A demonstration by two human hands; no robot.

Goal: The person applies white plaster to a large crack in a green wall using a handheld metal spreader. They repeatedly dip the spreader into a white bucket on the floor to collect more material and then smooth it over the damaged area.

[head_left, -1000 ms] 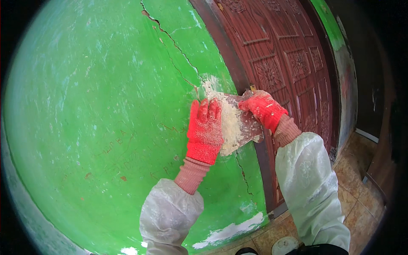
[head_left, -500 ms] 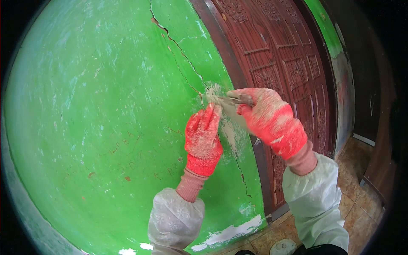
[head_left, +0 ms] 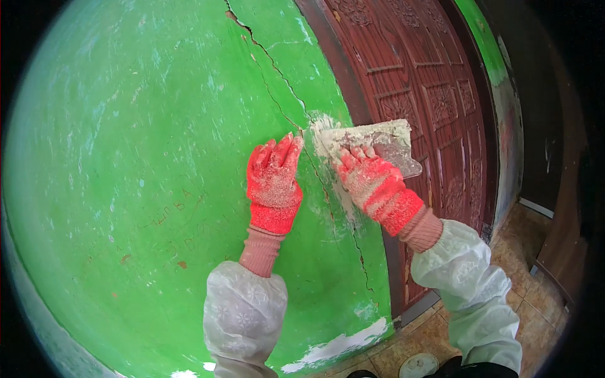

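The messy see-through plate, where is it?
The plate is right of centre in the head view, in the right hand, in front of the brown door.

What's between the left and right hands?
Green wall, seen in the head view: a thin crack towards the left hand, smeared pale paste towards the right hand.

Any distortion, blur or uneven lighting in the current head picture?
Head view: fisheye distortion bows the carved reddish-brown wooden door; the green painted wall is brightly lit, the dark brown surface at far right dim; the red-gloved left hand and right hand show no obvious blur.
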